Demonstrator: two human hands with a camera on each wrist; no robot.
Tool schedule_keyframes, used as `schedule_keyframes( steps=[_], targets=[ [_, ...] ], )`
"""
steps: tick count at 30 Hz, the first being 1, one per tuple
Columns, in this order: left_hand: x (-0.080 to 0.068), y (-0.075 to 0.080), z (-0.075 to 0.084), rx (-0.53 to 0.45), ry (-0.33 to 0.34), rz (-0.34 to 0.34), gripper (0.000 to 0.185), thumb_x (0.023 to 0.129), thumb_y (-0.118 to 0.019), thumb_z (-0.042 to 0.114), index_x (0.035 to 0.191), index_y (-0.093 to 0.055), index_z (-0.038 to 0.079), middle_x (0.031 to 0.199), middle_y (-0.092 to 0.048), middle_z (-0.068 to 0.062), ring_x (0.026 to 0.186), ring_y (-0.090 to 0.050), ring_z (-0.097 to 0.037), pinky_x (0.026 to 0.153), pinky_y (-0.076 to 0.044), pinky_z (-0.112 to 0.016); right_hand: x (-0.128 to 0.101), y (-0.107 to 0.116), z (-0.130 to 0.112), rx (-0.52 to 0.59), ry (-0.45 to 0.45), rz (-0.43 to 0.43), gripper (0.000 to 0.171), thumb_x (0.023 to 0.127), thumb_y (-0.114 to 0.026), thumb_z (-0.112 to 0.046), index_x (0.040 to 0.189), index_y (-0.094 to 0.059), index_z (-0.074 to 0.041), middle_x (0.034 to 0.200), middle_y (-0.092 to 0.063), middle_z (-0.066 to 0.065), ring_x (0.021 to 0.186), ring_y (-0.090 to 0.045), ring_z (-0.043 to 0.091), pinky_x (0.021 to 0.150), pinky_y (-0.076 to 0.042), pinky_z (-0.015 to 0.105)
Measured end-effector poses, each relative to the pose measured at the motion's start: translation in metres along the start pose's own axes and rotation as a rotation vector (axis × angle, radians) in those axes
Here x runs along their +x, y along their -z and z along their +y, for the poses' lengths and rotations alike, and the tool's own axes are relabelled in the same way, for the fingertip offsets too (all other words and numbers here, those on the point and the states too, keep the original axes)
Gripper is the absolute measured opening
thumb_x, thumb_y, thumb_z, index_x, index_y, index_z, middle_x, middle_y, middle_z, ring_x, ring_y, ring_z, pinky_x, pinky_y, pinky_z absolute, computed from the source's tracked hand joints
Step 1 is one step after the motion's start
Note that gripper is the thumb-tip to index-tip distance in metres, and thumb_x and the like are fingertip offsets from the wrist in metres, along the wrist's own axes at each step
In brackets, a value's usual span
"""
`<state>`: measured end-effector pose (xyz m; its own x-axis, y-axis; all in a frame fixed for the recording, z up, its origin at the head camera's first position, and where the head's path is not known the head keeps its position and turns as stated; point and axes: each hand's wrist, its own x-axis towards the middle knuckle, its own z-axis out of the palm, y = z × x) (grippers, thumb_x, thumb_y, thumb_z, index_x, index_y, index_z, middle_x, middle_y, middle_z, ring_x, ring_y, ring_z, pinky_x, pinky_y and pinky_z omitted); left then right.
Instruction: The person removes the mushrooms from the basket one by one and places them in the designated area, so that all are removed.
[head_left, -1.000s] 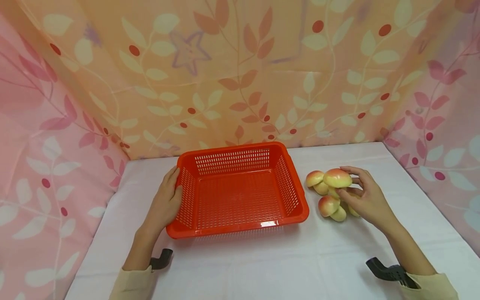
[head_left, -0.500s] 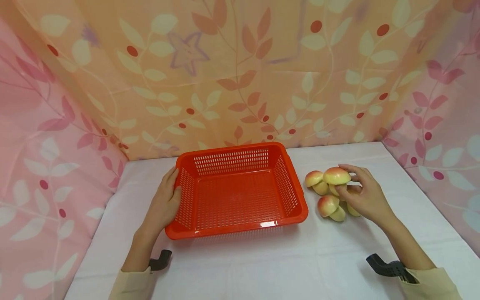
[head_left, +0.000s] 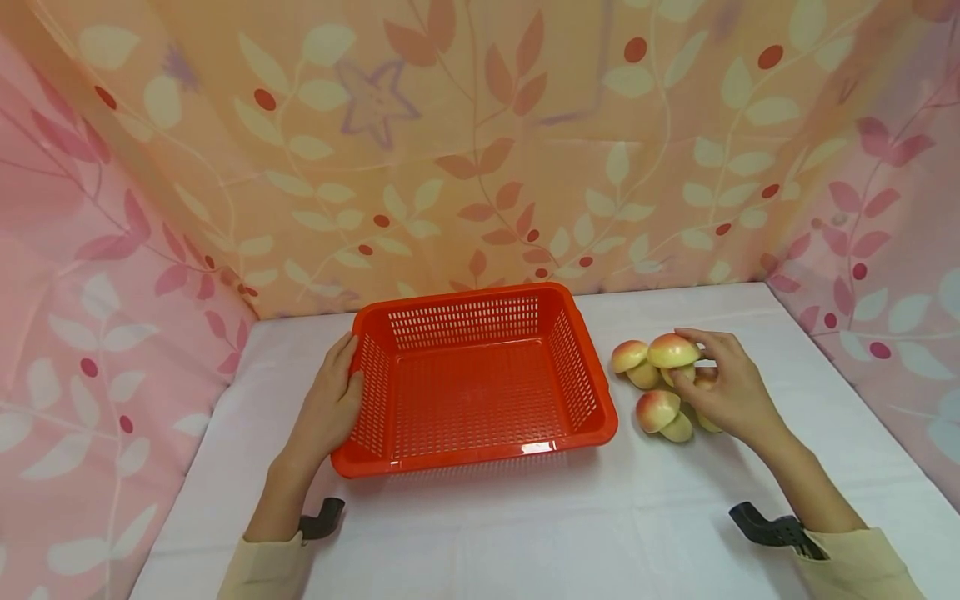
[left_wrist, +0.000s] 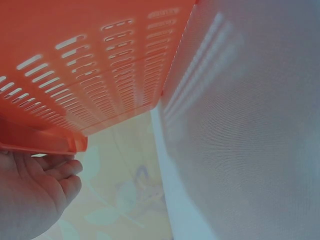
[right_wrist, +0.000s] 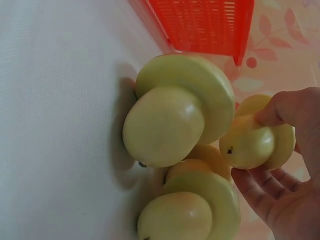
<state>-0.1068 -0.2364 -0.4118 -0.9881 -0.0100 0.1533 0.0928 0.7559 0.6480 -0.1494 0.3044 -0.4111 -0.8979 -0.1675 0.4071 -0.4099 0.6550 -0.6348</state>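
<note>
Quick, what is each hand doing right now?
Left hand: open, resting on the orange basket side.
Right hand: pinching a toy mushroom.

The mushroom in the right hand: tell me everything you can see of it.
The toy mushroom with the peach-red and yellow domed cap has a pale yellow bulbous stem with a small dark spot at its tip and looks like smooth, glossy plastic. The right hand pinches its stem, cap towards the red slotted plastic basket. It sits at the top of the cluster of similar toy mushrooms on the white cloth-covered table, right of the basket; whether it touches them is unclear.
</note>
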Motion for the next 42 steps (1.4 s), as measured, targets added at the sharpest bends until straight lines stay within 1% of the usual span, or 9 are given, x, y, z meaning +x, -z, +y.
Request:
schedule_keyframes(
  steps=[12, 15, 20, 22, 28, 33, 35, 40, 42],
  targets=[
    [0.001, 0.000, -0.002, -0.005, -0.004, -0.001, 0.061, 0.110, -0.040, 0.015, 0.167, -0.024, 0.000, 0.176, -0.021, -0.018, 0.162, -0.023, -0.044, 0.128, -0.022, -0.069, -0.002, -0.002, 0.000, -0.067, 0.054, 0.010, 0.062, 0.083, -0.082, 0.002, 0.142, -0.062, 0.000, 0.129, -0.054, 0.027, 0.109, -0.040, -0.013, 0.083, -0.039, -0.008],
    [0.000, 0.000, -0.002, -0.004, -0.009, 0.003, 0.061, 0.110, -0.040, 0.014, 0.167, -0.025, -0.001, 0.176, -0.021, -0.019, 0.162, -0.024, -0.045, 0.128, -0.023, -0.069, -0.003, -0.001, -0.001, -0.084, 0.057, 0.007, 0.063, 0.083, -0.083, 0.001, 0.142, -0.062, 0.001, 0.128, -0.054, 0.027, 0.112, -0.048, 0.000, 0.083, -0.038, -0.009],
    [-0.001, 0.000, -0.001, -0.004, -0.001, -0.004, 0.061, 0.110, -0.040, 0.015, 0.167, -0.024, 0.000, 0.176, -0.021, -0.019, 0.162, -0.023, -0.044, 0.128, -0.022, -0.068, -0.005, 0.000, -0.001, -0.098, 0.047, -0.001, 0.063, 0.084, -0.083, -0.001, 0.143, -0.061, 0.001, 0.127, -0.053, 0.030, 0.109, -0.060, 0.039, 0.083, -0.035, -0.010],
    [-0.001, 0.001, 0.000, -0.006, 0.003, -0.008, 0.061, 0.110, -0.041, 0.015, 0.167, -0.024, 0.001, 0.176, -0.021, -0.019, 0.162, -0.023, -0.044, 0.128, -0.022, -0.069, -0.006, 0.001, 0.000, -0.102, 0.039, -0.006, 0.063, 0.084, -0.083, -0.002, 0.144, -0.061, 0.000, 0.127, -0.053, 0.029, 0.108, -0.061, 0.043, 0.084, -0.034, -0.010],
    [0.000, 0.002, 0.000, -0.011, -0.007, -0.009, 0.062, 0.110, -0.041, 0.014, 0.167, -0.023, 0.001, 0.176, -0.020, -0.020, 0.162, -0.023, -0.045, 0.129, -0.022, -0.068, -0.010, 0.002, 0.001, -0.150, 0.059, 0.000, 0.064, 0.083, -0.085, -0.006, 0.143, -0.063, -0.005, 0.126, -0.056, 0.024, 0.100, -0.065, 0.038, 0.085, -0.036, -0.006],
    [0.000, 0.002, -0.001, -0.020, -0.007, -0.009, 0.062, 0.110, -0.041, 0.013, 0.168, -0.022, 0.001, 0.176, -0.019, -0.020, 0.162, -0.022, -0.045, 0.128, -0.022, -0.069, -0.013, 0.006, -0.002, -0.205, 0.082, 0.022, 0.061, 0.082, -0.084, -0.007, 0.140, -0.066, -0.008, 0.124, -0.058, 0.018, 0.099, -0.063, 0.032, 0.084, -0.042, 0.008],
    [0.000, 0.002, -0.001, -0.024, -0.008, -0.007, 0.062, 0.110, -0.041, 0.013, 0.168, -0.022, 0.001, 0.176, -0.020, -0.020, 0.162, -0.022, -0.045, 0.128, -0.022, -0.070, -0.013, 0.008, -0.004, -0.211, 0.091, 0.028, 0.060, 0.081, -0.083, -0.007, 0.139, -0.066, -0.009, 0.123, -0.058, 0.017, 0.100, -0.064, 0.031, 0.085, -0.043, 0.009],
    [0.001, 0.000, -0.001, -0.025, -0.010, -0.004, 0.062, 0.110, -0.041, 0.014, 0.168, -0.022, 0.001, 0.176, -0.020, -0.020, 0.162, -0.023, -0.046, 0.127, -0.023, -0.070, -0.015, 0.010, -0.008, -0.202, 0.097, 0.063, 0.056, 0.082, -0.081, -0.004, 0.136, -0.068, -0.008, 0.122, -0.059, 0.018, 0.099, -0.065, 0.031, 0.084, -0.038, 0.003],
    [0.002, 0.000, -0.002, -0.023, -0.010, -0.004, 0.062, 0.110, -0.041, 0.014, 0.168, -0.022, 0.001, 0.176, -0.020, -0.020, 0.162, -0.023, -0.046, 0.127, -0.023, -0.071, -0.015, 0.011, -0.009, -0.201, 0.100, 0.085, 0.054, 0.082, -0.081, -0.003, 0.134, -0.069, -0.007, 0.121, -0.060, 0.017, 0.099, -0.063, 0.026, 0.084, -0.038, 0.006]
  ],
)
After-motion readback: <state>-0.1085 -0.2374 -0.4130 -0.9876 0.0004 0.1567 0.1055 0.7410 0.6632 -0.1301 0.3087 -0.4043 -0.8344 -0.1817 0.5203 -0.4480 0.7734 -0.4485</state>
